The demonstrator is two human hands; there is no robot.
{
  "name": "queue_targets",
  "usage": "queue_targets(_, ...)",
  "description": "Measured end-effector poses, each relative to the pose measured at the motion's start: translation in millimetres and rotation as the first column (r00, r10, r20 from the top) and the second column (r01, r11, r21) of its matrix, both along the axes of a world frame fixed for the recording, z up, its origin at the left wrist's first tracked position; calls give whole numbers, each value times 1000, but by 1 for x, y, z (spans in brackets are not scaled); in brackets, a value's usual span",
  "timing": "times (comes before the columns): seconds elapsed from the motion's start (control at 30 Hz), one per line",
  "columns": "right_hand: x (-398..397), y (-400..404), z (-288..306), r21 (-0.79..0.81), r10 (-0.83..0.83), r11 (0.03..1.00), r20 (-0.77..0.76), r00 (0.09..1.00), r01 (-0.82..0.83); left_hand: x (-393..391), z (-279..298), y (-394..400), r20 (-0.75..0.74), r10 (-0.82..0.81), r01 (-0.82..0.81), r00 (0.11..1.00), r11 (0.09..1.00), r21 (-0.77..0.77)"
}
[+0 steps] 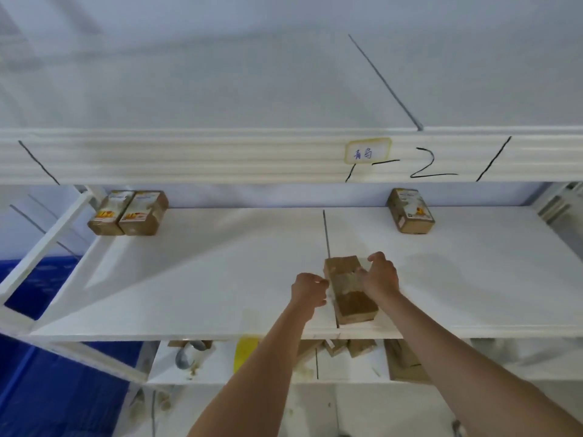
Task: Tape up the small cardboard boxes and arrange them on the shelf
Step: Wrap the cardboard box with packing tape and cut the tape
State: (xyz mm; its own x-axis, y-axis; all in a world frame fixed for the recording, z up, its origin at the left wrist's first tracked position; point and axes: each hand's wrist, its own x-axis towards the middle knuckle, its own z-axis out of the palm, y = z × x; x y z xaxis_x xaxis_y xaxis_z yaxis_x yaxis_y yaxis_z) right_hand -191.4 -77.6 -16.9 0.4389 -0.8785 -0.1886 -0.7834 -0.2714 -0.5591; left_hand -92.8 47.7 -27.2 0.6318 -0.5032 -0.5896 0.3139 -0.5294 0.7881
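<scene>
Both bare forearms reach up to the white shelf [189, 279], where a small cardboard box [348, 291] lies near its front edge, beside the dark seam. Curled over the box's top, the right hand [380, 275] presses on it; the left hand [309, 290] sits just left of the box, fingers curled at its side, what they pinch unclear. Wide bare board spreads left and right of the box. Two taped boxes [127, 212] stand far back-left of it, another box [410, 210] back-right. Above, a handwritten label [367, 150] marks the upper beam.
</scene>
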Motion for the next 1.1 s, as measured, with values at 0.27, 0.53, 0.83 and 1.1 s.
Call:
queue_targets(0.27,-14,-10,-18,219,77,974,-61,995,-62,-8,-17,-16,-147,219,-217,965,976,27)
queue_targets(0.53,-17,-17,-30,262,5,965,0,1000,-5,-10,-26,-14,-293,387,-403,874,915,6)
queue_targets(0.83,-16,-24,-34,400,-104,913,35,994,82,-22,-40,-20,-414,486,-508,770,859,63)
queue_targets(1.1,-16,-25,-31,461,-100,885,47,994,68,-42,-34,-29,-464,582,-615,668,783,97)
